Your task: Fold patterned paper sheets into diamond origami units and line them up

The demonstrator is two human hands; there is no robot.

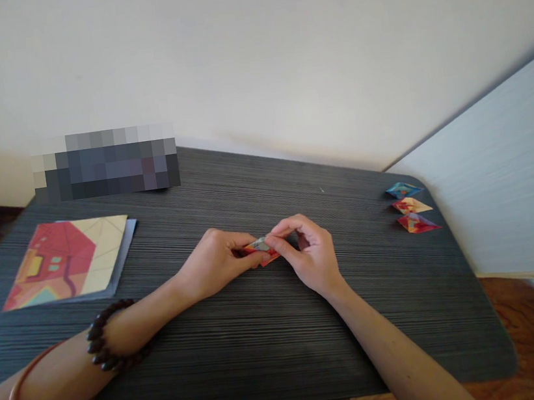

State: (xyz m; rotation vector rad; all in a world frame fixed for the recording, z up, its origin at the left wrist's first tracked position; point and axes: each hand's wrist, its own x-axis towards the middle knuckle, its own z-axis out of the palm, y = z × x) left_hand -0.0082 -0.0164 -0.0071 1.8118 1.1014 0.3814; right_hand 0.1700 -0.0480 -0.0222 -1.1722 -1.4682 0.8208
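The left hand (218,259) and right hand (311,253) each clamp thumb and fingers on a small folded paper (259,245), over the middle of the dark table (248,353). Three paper shapes (411,205) sit near the table's right edge.
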